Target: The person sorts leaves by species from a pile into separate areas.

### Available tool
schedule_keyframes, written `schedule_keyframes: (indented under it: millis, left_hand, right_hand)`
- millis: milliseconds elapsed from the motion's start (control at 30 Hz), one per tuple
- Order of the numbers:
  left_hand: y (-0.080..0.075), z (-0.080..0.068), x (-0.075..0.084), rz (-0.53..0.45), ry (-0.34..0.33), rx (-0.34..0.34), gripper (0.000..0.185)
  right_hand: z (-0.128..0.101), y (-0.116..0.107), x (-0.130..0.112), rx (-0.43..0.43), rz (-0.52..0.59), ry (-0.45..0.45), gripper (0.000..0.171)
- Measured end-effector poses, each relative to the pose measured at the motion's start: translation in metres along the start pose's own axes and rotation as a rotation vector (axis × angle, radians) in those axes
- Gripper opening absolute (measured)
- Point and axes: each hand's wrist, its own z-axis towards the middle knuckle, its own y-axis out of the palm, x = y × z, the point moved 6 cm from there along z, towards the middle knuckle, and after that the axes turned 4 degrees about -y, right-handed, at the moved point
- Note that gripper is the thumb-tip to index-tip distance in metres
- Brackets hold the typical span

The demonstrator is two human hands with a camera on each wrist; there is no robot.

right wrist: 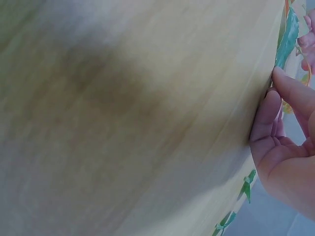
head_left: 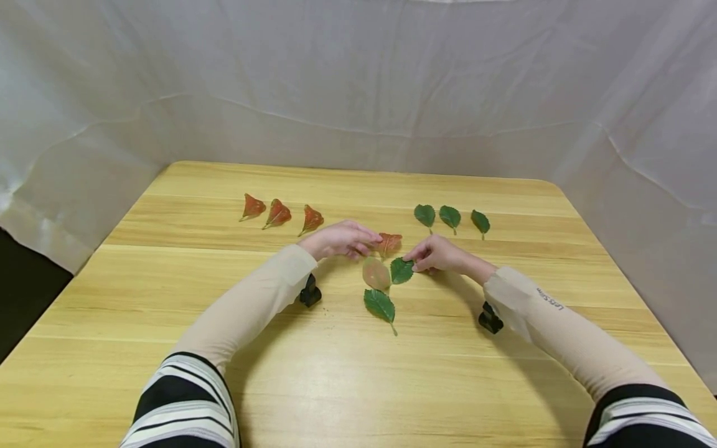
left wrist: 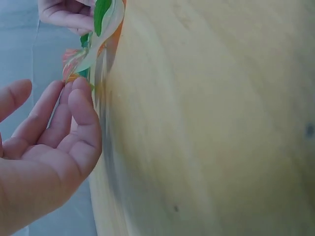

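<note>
My right hand (head_left: 439, 254) pinches the right edge of a green leaf (head_left: 401, 270) between thumb and fingers; the right wrist view shows this leaf (right wrist: 288, 37) at the fingertips. Left of it lies a pale, yellowish-pink leaf (head_left: 376, 274), and below them a toothed green leaf (head_left: 379, 304) with its stem toward me. Above the pale leaf is a red leaf (head_left: 390, 243), with the fingertips of my left hand (head_left: 344, 239) right at its left edge. In the left wrist view the left thumb stands apart from the other fingers.
Three red leaves (head_left: 277, 213) lie in a row at the back left of the wooden table (head_left: 336, 373). Three green leaves (head_left: 449, 216) form another row at the back right. A pale cloth (head_left: 358, 81) hangs behind the table and along its sides.
</note>
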Motion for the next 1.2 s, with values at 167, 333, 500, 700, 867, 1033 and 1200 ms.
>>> schedule_keyframes:
  millis: [167,333,500,700,867,1033,1200]
  left_hand:
    - [-0.002,-0.001,0.006,-0.004,0.043,0.074,0.032]
    - [-0.008,-0.002,0.01,-0.004,0.091,0.185,0.027]
    - [-0.013,-0.002,0.011,-0.064,0.143,0.268,0.017]
    - [-0.016,-0.003,0.014,-0.08,0.179,0.306,0.009]
    - [-0.017,-0.005,0.015,-0.038,0.188,0.301,0.018]
    - [-0.018,-0.006,0.015,-0.016,0.203,0.283,0.023]
    - [-0.022,-0.008,0.015,-0.019,0.204,0.295,0.025]
  right_hand:
    - [0.0,0.0,0.0,0.003,0.009,-0.001,0.025]
    - [0.001,0.0,0.001,0.008,0.013,0.004,0.026]
    - [0.001,0.0,0.001,0.009,0.016,0.003,0.026]
    - [0.0,0.0,0.0,0.009,0.018,0.005,0.026]
    - [0.0,0.0,-0.001,0.011,0.021,0.009,0.026]
    - [0.0,0.0,-0.002,0.01,0.029,0.007,0.026]
    - [-0.001,0.0,-0.002,0.005,0.028,0.003,0.026]
